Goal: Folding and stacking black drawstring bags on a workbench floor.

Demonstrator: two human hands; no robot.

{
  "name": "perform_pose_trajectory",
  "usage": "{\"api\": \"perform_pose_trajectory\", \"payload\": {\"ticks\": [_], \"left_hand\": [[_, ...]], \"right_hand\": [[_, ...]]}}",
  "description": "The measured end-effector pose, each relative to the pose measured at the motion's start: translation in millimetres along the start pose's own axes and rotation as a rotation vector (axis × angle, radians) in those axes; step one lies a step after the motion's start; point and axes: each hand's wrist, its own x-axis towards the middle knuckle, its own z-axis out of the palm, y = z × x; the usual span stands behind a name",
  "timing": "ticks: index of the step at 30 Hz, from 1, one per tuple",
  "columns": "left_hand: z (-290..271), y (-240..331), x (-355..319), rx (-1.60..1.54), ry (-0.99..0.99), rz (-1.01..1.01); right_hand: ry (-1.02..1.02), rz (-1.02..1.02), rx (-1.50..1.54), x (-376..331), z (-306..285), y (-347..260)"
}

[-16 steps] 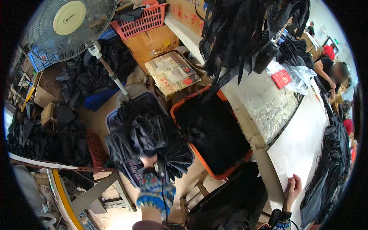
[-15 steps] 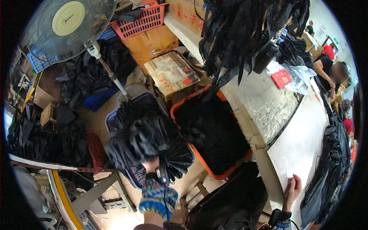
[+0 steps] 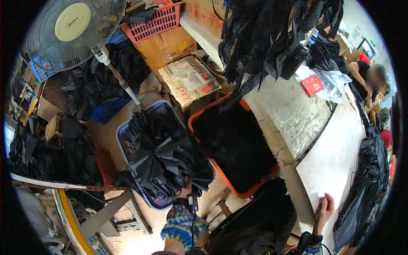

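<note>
My left hand reaches down to the near right side of a blue-grey plastic basket. It touches a bundle of black fabric pieces that lies in the basket, fanned out in folds. Its fingers are partly hidden among the dark cloth, so their grip is unclear. My right hand is at the edge of the white tabletop, holding nothing, its fingers loosely bent and apart. Beside the basket stands an orange-rimmed bin filled with black material.
A standing fan rises at the far left. Black strips hang over the table, near a red packet. More black strips drape along the table's right side. A red basket sits on a carton. Another person works at far right.
The black bundle, blurred by motion before, now lies spread out in the basket. My left hand has shifted a little to the right. My right hand has stayed in place.
</note>
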Motion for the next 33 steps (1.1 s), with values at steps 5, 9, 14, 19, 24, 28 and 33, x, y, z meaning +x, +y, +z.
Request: {"api": "perform_pose_trajectory", "payload": {"ticks": [5,9,14,19,24,28,33], "left_hand": [[41,217,-71,-0.604,-0.109,-1.043],[5,320,-78,0.413,-0.121,-0.063],[-28,341,27,1.044,-0.196,0.316],[19,315,60,1.457,-0.195,0.424],[31,255,75,1.597,-0.020,0.432],[46,225,96,1.674,0.009,0.501],[59,191,139,1.787,0.048,0.478]], "right_hand": [[0.045,0.027,-0.119,-7,-24,-33],[0.013,0.086,-0.113,-4,-9,-22],[0.033,-0.008,-0.152,-4,-6,-20],[0.034,-0.021,-0.187,-9,-5,-26],[0.016,0.036,-0.216,-13,-7,-25],[0.033,0.045,-0.230,-13,-16,-19],[0.071,-0.035,-0.286,-16,-3,-29]]}}
